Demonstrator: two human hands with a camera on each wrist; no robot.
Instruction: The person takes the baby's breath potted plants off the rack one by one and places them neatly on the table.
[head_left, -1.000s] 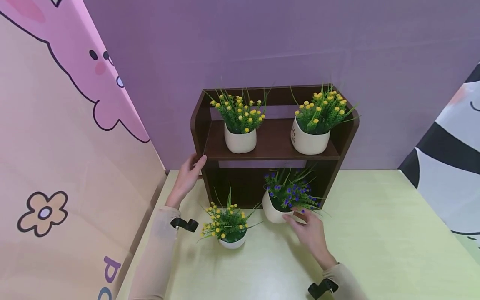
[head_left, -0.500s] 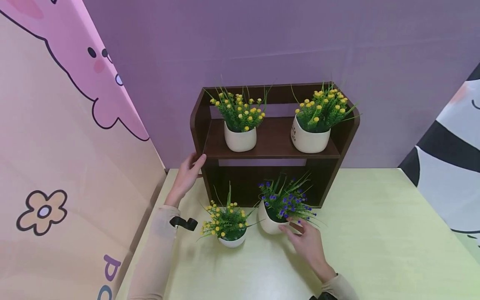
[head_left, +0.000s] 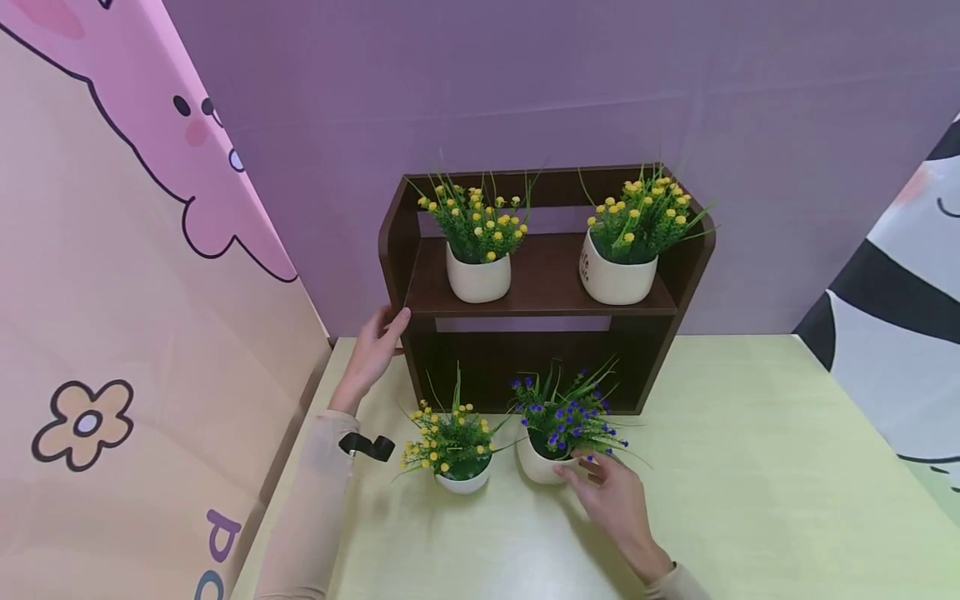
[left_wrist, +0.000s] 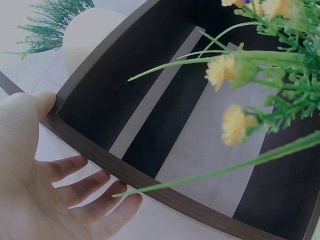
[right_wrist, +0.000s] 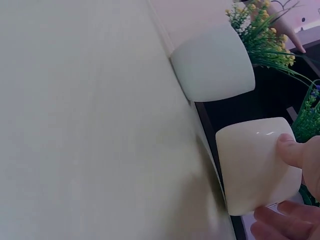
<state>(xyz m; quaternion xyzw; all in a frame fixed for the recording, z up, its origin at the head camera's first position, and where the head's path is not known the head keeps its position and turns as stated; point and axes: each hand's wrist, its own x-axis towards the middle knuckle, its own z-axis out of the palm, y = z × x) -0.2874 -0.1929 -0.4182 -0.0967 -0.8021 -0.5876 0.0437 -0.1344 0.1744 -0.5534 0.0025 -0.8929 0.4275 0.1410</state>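
My left hand (head_left: 369, 358) holds the left side of the dark brown two-tier shelf (head_left: 543, 314); in the left wrist view its thumb lies on the panel's edge and its fingers (left_wrist: 95, 185) touch the outer side. My right hand (head_left: 617, 504) grips a white flowerpot (head_left: 542, 465) of artificial blue-purple flowers by its right side, in front of the lower tier. In the right wrist view the thumb presses this pot (right_wrist: 255, 167) and fingers reach beneath or behind it. Just left of it, a white pot with yellow flowers (head_left: 461, 482) stands on the table.
On the upper tier stand two white pots with yellow flowers, one left (head_left: 478, 282) and one right (head_left: 618, 282). A pale yellow-green table (head_left: 772, 467) lies under the shelf. Behind rises a purple wall (head_left: 525, 83), with a cartoon-printed panel (head_left: 165, 333) at left.
My right hand has drawn the pot of blue-purple flowers out of the lower tier, toward me and slightly left, beside the yellow-flowered pot. My left hand has stayed on the shelf.
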